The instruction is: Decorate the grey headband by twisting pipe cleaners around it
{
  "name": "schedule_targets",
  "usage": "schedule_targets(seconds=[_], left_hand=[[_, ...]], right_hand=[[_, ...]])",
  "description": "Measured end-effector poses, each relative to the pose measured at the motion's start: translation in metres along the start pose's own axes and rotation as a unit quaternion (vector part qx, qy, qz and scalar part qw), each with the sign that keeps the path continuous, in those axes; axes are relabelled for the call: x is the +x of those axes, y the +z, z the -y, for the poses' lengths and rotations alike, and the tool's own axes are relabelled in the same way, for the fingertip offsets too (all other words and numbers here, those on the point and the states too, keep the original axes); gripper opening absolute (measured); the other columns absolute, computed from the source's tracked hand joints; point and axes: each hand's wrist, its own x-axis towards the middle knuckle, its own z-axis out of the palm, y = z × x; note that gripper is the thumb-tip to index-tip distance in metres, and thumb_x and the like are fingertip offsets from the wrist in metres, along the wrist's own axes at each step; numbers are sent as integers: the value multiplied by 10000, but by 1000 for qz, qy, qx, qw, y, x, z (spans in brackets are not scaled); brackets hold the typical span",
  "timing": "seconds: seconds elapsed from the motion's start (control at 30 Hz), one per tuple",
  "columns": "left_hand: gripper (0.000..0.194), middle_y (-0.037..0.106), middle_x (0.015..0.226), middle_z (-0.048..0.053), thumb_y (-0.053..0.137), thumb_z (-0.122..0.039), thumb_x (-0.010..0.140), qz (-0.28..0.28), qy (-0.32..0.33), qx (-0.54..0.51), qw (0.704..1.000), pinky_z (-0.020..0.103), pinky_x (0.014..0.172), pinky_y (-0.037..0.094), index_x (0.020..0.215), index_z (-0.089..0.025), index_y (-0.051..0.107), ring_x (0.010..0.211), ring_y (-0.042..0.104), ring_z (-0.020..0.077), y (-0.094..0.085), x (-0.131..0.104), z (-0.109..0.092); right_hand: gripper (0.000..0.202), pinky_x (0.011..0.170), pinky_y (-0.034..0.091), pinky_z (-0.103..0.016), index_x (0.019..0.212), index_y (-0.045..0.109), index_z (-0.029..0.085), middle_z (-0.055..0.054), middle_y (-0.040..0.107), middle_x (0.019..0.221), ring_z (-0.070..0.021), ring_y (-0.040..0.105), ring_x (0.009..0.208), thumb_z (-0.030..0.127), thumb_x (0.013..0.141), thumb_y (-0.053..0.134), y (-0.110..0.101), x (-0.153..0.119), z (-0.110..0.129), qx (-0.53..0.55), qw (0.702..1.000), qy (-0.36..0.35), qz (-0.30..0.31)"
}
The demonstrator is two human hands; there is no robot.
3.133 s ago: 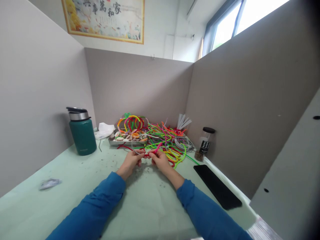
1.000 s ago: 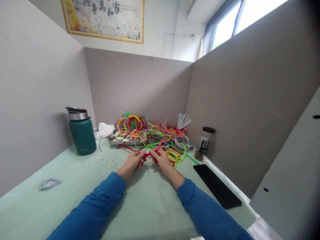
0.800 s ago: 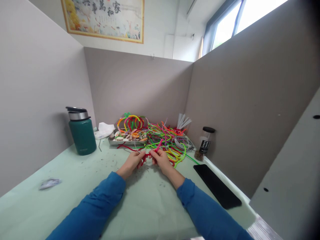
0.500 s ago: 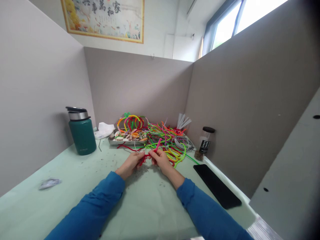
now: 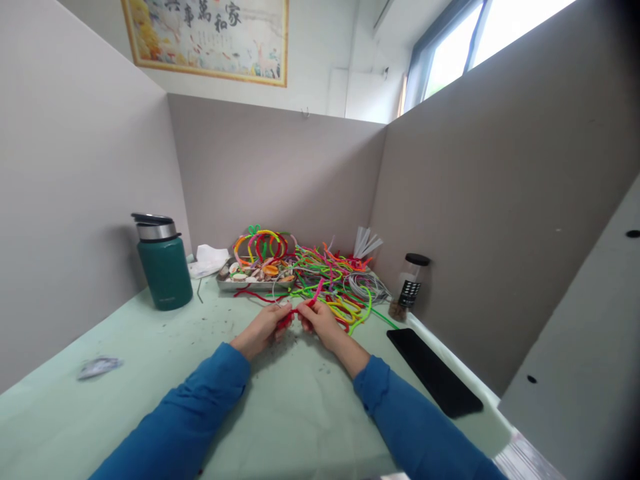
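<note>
My left hand (image 5: 267,326) is closed, pinching a red pipe cleaner (image 5: 295,311) together with a thin pale wire that curves up above the fingers. Close beside it, my right hand (image 5: 319,319) grips the red pipe cleaner between thumb and fingers. A pink end (image 5: 319,289) sticks up past the right thumb; whether it is one piece with the red part I cannot tell. Behind the hands lies a tangled heap of bright pipe cleaners (image 5: 325,267). To its left stands a metal tray (image 5: 256,285) of shells, with ring-shaped pipe cleaners (image 5: 270,235) over it.
On the left are a green bottle (image 5: 165,273), a white tissue (image 5: 210,259) and a crumpled wrapper (image 5: 100,367). A jar with a black lid (image 5: 410,287) and a black phone-like slab (image 5: 434,372) are on the right. Grey partitions (image 5: 280,160) enclose the table.
The thin wire above my left hand has shifted slightly right. My fingers have moved a little on the red pipe cleaner; both hands stay in nearly the same place.
</note>
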Motion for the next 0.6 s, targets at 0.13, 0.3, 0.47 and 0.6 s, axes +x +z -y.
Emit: schedule_targets(seconds=[0.13,0.3,0.47,0.6], left_hand=[[389,421,483,-59,576,-519,712,-8,0,-3,1000,209,349,205,623,-152,481,322,298,28,1,0,0],[378,433,462,-52,565,-523,713,-30,37,28,998,212,364,247,660,-151,524,334,340,47,4,-1,-2],[309,475,488,-45,563,-457,719,-131,124,153,972,213,379,251,723,-148,556,348,356,59,0,4,-1],[235,587,733,8,604,-315,682,-213,210,244,923,211,452,332,853,-154,598,451,424,68,-6,9,2]], right_hand=[[315,359,258,-186,672,537,157,50,496,468,-58,389,360,460,734,597,0,1,0,9,1000,6,-4],[343,372,268,-194,644,552,149,34,520,491,-55,391,366,480,716,607,-1,2,2,45,999,11,-22],[370,387,280,-197,630,550,147,38,485,469,-59,386,380,503,710,605,-4,3,5,79,995,23,-62],[379,383,276,-193,633,554,140,36,481,478,-56,384,384,506,719,601,-6,4,4,82,995,24,-57]])
